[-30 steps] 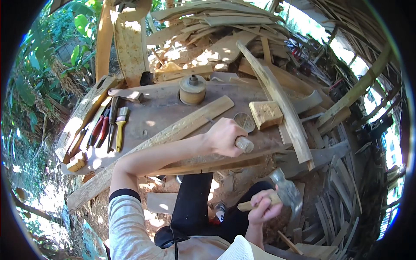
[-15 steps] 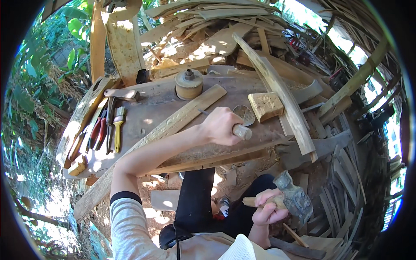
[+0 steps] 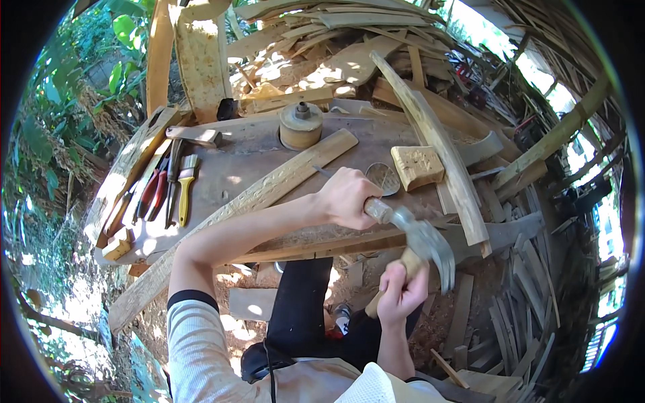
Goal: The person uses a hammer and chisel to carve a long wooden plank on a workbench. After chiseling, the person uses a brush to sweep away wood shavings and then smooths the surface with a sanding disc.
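While the left is crowded by green foliage [image 3: 57, 148] and rough planks [image 3: 363, 66] are heaped behind, the brown workbench [image 3: 245, 153] is dappled with sunlight. Across it a long, narrow board [image 3: 285, 174] is laid slantwise, partly covered by the left forearm [image 3: 269, 224]. A hammer [image 3: 430, 243] is gripped in the right hand [image 3: 402, 294], its head blurred; whether the chisel [image 3: 378, 211] is touched by it cannot be told. This is clasped in the left hand [image 3: 349, 199], shaft mostly hidden; its thin tip is seen by the board's edge, contact unclear.

Foliage [image 3: 54, 127] L of wkbench [image 3: 245, 158], scrap wood [image 3: 529, 275] piled R, sun-dappled dirt flr [image 3: 431, 336].
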Tool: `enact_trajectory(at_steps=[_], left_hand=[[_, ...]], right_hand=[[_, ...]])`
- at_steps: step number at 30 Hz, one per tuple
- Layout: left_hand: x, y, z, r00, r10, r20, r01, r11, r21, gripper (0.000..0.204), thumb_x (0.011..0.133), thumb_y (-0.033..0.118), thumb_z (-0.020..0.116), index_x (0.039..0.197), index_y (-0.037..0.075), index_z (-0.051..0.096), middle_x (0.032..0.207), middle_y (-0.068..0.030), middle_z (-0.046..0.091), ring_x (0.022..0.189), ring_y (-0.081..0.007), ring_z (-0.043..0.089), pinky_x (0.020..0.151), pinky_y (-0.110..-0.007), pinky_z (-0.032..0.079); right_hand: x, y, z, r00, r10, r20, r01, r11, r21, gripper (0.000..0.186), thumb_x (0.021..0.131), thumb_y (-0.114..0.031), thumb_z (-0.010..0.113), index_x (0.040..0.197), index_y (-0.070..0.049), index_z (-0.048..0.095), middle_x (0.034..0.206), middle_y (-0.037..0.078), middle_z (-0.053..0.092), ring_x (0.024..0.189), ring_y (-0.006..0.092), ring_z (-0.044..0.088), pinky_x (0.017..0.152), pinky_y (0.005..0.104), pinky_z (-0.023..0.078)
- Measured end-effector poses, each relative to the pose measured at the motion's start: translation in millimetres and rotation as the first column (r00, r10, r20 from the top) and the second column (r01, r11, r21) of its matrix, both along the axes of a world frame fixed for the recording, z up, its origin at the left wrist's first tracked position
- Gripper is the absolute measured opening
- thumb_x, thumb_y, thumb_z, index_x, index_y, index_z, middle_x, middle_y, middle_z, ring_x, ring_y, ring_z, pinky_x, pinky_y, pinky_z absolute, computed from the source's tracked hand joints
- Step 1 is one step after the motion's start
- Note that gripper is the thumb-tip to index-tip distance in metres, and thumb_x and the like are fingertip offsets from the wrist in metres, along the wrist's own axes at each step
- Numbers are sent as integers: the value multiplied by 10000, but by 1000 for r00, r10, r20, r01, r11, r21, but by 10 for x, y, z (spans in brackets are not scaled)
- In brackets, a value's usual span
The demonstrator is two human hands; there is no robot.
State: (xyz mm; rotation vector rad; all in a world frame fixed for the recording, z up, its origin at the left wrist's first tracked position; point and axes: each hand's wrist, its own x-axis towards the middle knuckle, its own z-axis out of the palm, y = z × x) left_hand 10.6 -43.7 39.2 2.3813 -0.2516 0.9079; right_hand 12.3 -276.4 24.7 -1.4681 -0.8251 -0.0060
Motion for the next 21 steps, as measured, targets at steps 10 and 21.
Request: enact_trajectory(at_steps=[10,21], left_hand=[[29,-20,15,999,-9,51,9,1000,5,174,585,170,648,554,65,513,507,-139,507,488,-362,536,465,-432,413],[-1,21,-33,998,36,44,-36,999,6,215,583,190,655,535,72,482,509,-140,514,500,-365,544,475,-446,429]], right_hand=[[32,-8,-352,984,-55,172,-5,944,329,135,993,-48,473,866,-22,433,651,44,494,455,76,430,407,231,352],[-41,75,-186,992,98,-79,-101,994,-34,177,1033,-187,429,960,-25,425,658,50,483,441,116,432,419,228,377]])
